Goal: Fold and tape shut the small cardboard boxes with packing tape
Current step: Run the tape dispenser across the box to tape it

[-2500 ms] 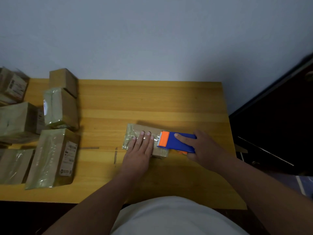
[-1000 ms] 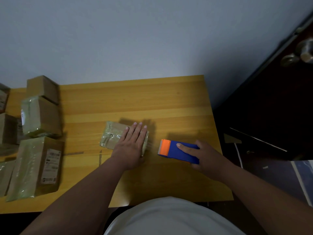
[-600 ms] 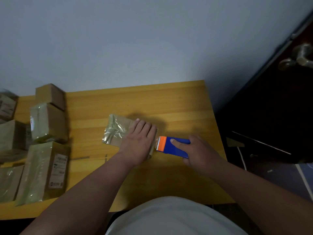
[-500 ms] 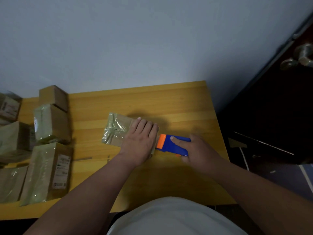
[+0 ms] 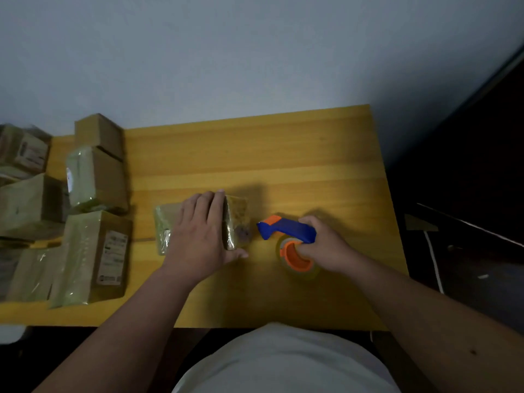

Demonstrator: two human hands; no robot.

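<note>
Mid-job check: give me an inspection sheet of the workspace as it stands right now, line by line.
Surface: yellow wooden table, pushed against a pale wall.
Job's things: small box, wrapped in shiny tape, at table centre; blue and orange tape dispenser just right of it, not touching.
Clutter: taped boxes stacked along the left edge, one with a printed label.
Hands: left hand lies flat on the small box; right hand grips the dispenser, fingers curled round it.
Cables: white cord on the floor, right.
Surroundings: dark door, right.

Yellow wooden table (image 5: 283, 154) against a plain pale wall (image 5: 226, 52) — dim light, dark floor (image 5: 467, 251) right.
</note>
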